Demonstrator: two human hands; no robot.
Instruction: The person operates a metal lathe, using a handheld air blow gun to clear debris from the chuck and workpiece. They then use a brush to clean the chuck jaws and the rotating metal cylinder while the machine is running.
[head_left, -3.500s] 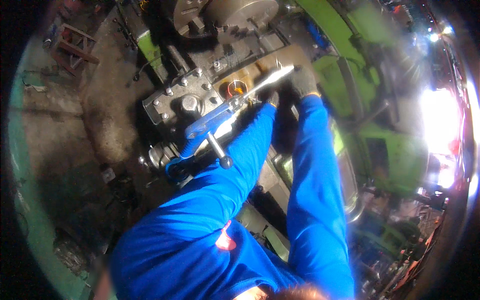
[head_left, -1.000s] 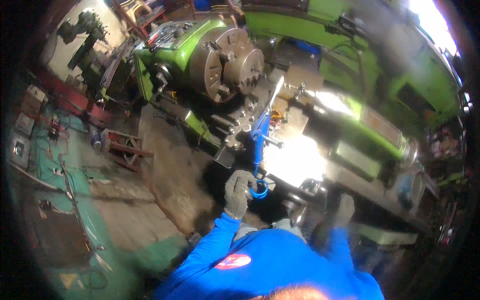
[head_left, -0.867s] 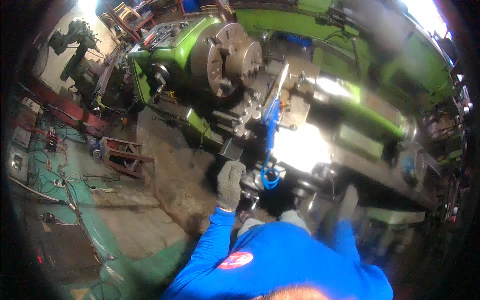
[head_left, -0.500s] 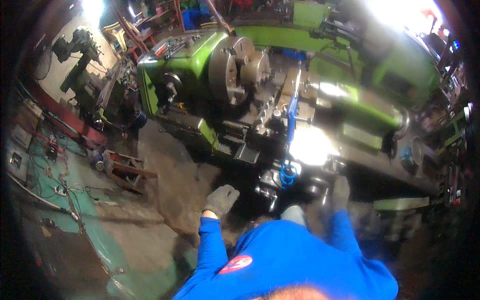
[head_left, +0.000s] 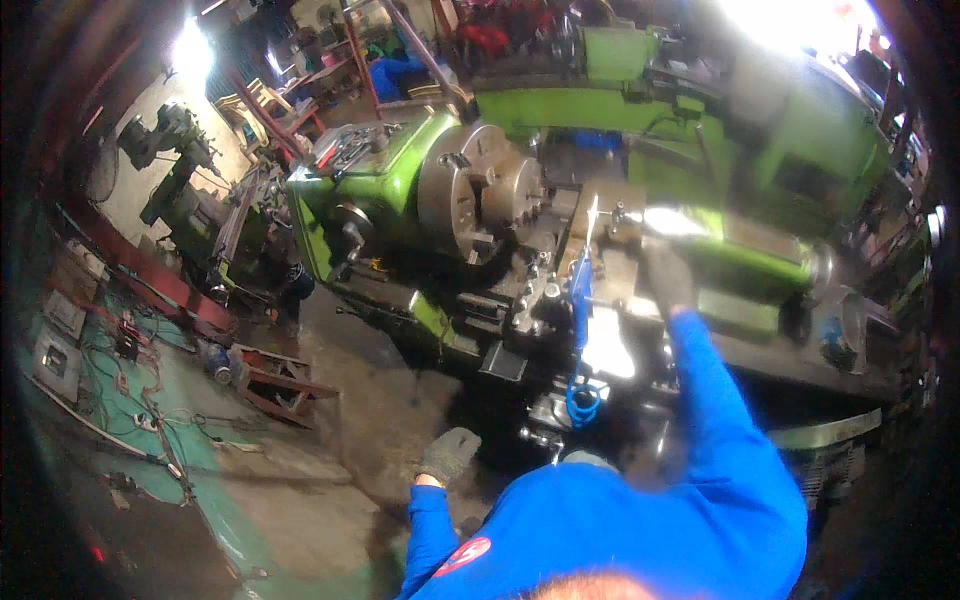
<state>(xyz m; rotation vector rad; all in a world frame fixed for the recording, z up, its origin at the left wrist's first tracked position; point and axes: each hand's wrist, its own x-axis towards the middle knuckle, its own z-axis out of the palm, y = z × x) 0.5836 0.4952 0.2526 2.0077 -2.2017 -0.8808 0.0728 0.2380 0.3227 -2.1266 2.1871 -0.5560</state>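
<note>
My right hand point(head_left: 667, 275), in a grey glove, reaches out over the lathe's carriage beside the green tailstock point(head_left: 745, 240). It is smeared by motion, so its fingers cannot be made out. Just left of it, a blue air blow gun point(head_left: 581, 290) with a long pale nozzle rests upright on the carriage; its coiled blue hose point(head_left: 582, 405) hangs below. My left hand point(head_left: 449, 455), also gloved, hangs low over the floor with fingers curled in and nothing showing in it. The large round chuck point(head_left: 450, 200) stands left of the carriage.
Hand tools point(head_left: 350, 150) lie on top of the green headstock point(head_left: 395, 175). A rusty metal frame point(head_left: 280, 385) stands on the floor at left, near loose cables point(head_left: 135, 380). A drill-like machine point(head_left: 170, 150) is at the far left. Another green machine point(head_left: 560, 105) stands behind.
My right hand has moved up and forward from low by the lathe's front to the carriage beside the tailstock. My left hand stays low. The whole view has shifted slightly.
</note>
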